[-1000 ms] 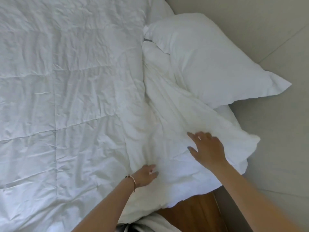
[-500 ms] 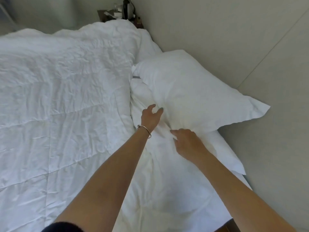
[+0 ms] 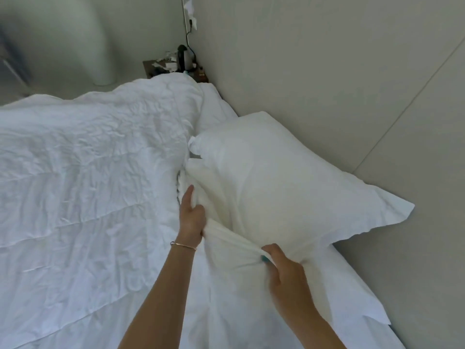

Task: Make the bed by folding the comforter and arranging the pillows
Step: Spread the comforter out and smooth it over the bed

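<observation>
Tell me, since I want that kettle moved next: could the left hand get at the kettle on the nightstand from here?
Probably not. The left hand grips the pillow, and the kettle sits past the far end of the comforter, well beyond the outstretched arm.

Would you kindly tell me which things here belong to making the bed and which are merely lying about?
Part of the job:
- upper pillow, its near edge in the grip of both the left hand and the right hand
- lower pillow beneath it
- comforter

Just lying about:
- kettle on the nightstand
- crumpled papers
- bracelet
</observation>
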Tool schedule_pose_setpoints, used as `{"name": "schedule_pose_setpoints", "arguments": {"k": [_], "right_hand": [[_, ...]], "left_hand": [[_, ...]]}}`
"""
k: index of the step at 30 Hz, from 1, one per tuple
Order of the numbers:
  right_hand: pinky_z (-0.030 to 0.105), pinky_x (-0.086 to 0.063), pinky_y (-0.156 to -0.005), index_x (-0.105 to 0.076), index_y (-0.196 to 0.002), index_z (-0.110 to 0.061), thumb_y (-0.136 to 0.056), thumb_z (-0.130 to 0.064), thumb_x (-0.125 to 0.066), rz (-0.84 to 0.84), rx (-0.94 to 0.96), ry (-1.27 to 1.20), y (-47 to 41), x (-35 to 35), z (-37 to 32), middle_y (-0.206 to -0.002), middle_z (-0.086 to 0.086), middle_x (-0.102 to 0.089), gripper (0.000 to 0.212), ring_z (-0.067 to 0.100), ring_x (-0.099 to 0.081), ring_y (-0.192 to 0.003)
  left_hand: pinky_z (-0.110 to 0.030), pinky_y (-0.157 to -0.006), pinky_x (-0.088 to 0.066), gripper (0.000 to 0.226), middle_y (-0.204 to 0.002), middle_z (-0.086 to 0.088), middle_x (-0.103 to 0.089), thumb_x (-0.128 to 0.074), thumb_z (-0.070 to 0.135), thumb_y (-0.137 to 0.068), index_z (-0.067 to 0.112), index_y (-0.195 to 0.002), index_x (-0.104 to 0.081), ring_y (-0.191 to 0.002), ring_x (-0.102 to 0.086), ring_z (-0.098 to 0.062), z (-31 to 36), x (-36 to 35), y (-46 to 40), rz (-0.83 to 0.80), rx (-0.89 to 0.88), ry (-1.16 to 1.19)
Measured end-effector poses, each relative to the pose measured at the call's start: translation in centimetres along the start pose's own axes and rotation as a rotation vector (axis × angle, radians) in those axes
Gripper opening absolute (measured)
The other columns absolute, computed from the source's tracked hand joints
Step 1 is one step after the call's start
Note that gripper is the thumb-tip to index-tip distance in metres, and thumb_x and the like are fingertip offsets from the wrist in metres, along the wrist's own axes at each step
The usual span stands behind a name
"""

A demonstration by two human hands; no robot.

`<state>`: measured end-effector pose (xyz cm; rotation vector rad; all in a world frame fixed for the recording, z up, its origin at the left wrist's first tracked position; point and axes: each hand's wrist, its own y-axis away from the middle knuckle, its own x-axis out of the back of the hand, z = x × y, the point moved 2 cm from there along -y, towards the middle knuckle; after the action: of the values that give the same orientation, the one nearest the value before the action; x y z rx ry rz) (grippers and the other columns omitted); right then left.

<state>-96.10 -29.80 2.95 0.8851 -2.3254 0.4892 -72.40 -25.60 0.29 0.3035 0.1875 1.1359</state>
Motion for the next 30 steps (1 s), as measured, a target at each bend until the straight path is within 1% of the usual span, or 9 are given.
{"name": "schedule_pose_setpoints", "arguments": {"k": [3,6,9,14,17,21,24,26,30], "right_hand": [[0.0,-0.036,-0.058,-0.053,-0.107,-0.038,-0.085,-0.025,-0.04,0.41,0.074,0.08,3.6,4.8,3.0,-0.077,-0.014,-0.058,0.029,-0.007,-0.055,-0.065],[0.016,-0.044,-0.057,-0.05,-0.109,-0.038,-0.084,-0.036,-0.038,0.618,-0.299,0.218,7.8,9.1,8.3,-0.057,-0.006,-0.05,0.028,0.005,-0.055,-0.054],[0.045,-0.05,-0.071,-0.051,-0.102,-0.038,-0.097,-0.039,-0.044,0.391,-0.731,0.179,8.5,9.9,13.1,-0.071,0.01,-0.062,0.009,0.031,-0.056,-0.068],[0.029,-0.044,-0.07,-0.046,-0.108,-0.062,-0.088,-0.05,-0.061,0.027,-0.674,-0.083,7.1,9.5,12.9,-0.101,-0.022,-0.061,0.028,0.001,-0.059,-0.089],[0.026,-0.045,-0.066,-0.046,-0.108,-0.051,-0.072,-0.066,-0.07,-0.208,-0.666,0.036,5.5,8.0,11.6,-0.097,-0.028,-0.058,0.046,0.004,-0.059,-0.088],[0.024,-0.037,-0.054,-0.053,-0.087,-0.041,-0.082,-0.066,-0.051,-0.085,-0.413,0.315,4.6,8.4,10.5,-0.075,-0.016,-0.06,0.025,0.005,-0.052,-0.064],[0.031,-0.045,-0.068,-0.061,-0.106,-0.033,-0.088,-0.059,-0.052,0.05,-0.643,0.25,6.7,10.7,14.4,-0.102,0.001,-0.069,0.033,0.024,-0.059,-0.084],[0.033,-0.046,-0.088,-0.053,-0.131,-0.024,-0.082,-0.059,-0.065,-0.135,-0.845,0.134,10.1,10.4,17.0,-0.129,0.002,-0.06,0.062,0.025,-0.057,-0.109],[0.036,-0.046,-0.095,-0.046,-0.131,-0.018,-0.07,-0.061,-0.076,-0.417,-0.953,0.191,16.3,8.2,18.7,-0.123,0.001,-0.056,0.08,0.022,-0.053,-0.11]], "left_hand": [[-0.028,-0.108,-0.04,0.077,-0.141,0.026,-0.044,-0.042,0.009,-0.07,0.053,-0.133,-0.045,-0.134,-0.04,-0.003,4.0,-4.4,3.1,-0.255,-0.367,0.026],[-0.029,-0.117,-0.018,0.083,-0.154,0.019,-0.025,-0.056,0.021,-0.076,0.047,-0.148,-0.022,-0.144,-0.016,-0.007,2.4,-11.2,5.8,-0.648,-0.217,-0.213],[-0.029,-0.109,-0.029,0.087,-0.149,-0.003,-0.019,-0.061,0.037,-0.09,0.042,-0.151,0.0,-0.124,-0.038,-0.012,-0.4,-14.3,6.5,-0.647,-0.112,-0.369],[-0.038,-0.117,-0.002,0.066,-0.161,0.016,-0.006,-0.031,0.06,-0.093,0.047,-0.15,-0.002,-0.146,-0.006,-0.019,-3.6,-14.6,7.4,-0.647,-0.58,-1.008],[-0.036,-0.119,0.002,0.062,-0.161,0.015,-0.003,-0.03,0.051,-0.099,0.039,-0.153,-0.001,-0.148,0.001,-0.016,-4.3,-13.1,8.6,-0.722,-0.624,-0.962],[-0.041,-0.119,0.004,0.063,-0.161,0.008,0.014,-0.031,0.046,-0.102,0.035,-0.153,0.003,-0.148,0.012,-0.013,-6.5,-9.0,10.4,-0.72,-0.756,-1.061],[-0.048,-0.117,0.003,0.07,-0.157,0.006,0.028,-0.036,0.051,-0.099,0.041,-0.151,0.009,-0.145,0.026,-0.018,-10.6,-5.7,12.6,-0.766,-0.727,-1.267],[-0.051,-0.117,0.001,0.073,-0.153,0.006,0.037,-0.04,0.051,-0.097,0.045,-0.149,0.011,-0.142,0.033,-0.023,-13.2,-3.6,14.5,-0.872,-0.659,-1.361],[-0.05,-0.12,-0.005,0.072,-0.155,0.008,0.033,-0.041,0.046,-0.098,0.046,-0.149,0.01,-0.146,0.022,-0.021,-16.6,-0.2,17.8,-0.981,-0.533,-1.326]]}}
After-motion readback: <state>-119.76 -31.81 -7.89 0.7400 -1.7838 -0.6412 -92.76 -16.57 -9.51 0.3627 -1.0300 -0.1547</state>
